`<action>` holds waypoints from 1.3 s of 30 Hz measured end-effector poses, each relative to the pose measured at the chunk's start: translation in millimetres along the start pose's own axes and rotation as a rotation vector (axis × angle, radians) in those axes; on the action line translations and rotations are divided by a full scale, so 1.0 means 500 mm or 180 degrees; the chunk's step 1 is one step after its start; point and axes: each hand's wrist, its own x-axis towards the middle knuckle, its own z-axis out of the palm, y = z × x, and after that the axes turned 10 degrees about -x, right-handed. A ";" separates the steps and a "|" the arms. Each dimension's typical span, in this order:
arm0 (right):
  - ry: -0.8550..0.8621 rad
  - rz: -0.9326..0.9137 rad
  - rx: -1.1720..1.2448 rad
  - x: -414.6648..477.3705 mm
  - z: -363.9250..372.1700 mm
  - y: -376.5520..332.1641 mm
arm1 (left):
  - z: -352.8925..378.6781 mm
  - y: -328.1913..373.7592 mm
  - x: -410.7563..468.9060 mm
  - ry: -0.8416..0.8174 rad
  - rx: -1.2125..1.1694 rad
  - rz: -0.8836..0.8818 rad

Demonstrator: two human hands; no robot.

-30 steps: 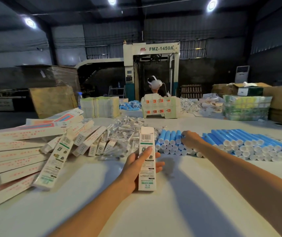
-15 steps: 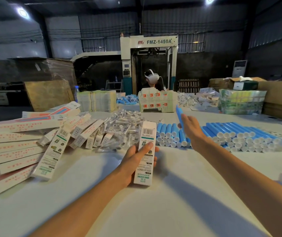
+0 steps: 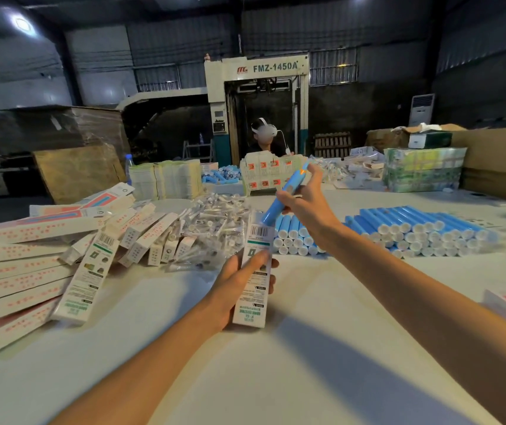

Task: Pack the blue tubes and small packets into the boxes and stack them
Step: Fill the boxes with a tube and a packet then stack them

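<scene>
Over the table (image 3: 307,357), left hand (image 3: 235,286) gripping one box (image 3: 251,305), right hand (image 3: 310,210) gripping one blue tube (image 3: 271,210), two tube piles (image 3: 423,231) behind

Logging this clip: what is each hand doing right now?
Left hand: grips an upright white box.
Right hand: holds a blue tube, its lower end at the box's top.

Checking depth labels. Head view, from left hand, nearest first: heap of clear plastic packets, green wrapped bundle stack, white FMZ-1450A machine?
1. Clear plastic packets, just ahead-left.
2. Green wrapped bundle stack, far right.
3. White FMZ-1450A machine, behind table.
</scene>
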 end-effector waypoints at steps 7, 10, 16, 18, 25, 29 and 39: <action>-0.1039 0.0361 -0.0356 0.019 -0.027 -0.015 | 0.004 0.002 0.000 -0.0082 0.0143 0.0001; -0.1176 0.0268 -0.0721 0.009 -0.016 -0.004 | 0.002 -0.001 0.003 -0.0007 0.0063 0.0042; -0.0725 -0.0153 -0.1168 -0.004 0.047 0.078 | -0.023 0.007 0.018 0.0576 -0.0219 0.0058; -0.0385 -0.0310 -0.1263 -0.006 0.074 0.109 | -0.042 0.015 0.027 0.0925 -0.0312 0.0190; -0.0833 -0.1920 -0.3939 0.050 0.193 0.181 | -0.090 0.026 0.050 0.1426 -0.0242 0.0375; -0.1195 -0.2345 -0.4907 0.099 0.238 0.200 | -0.089 0.023 0.055 0.1344 -0.0290 0.0379; -0.0822 -0.2750 -0.4255 0.059 0.214 0.206 | -0.069 0.024 0.045 0.1006 -0.0039 0.0466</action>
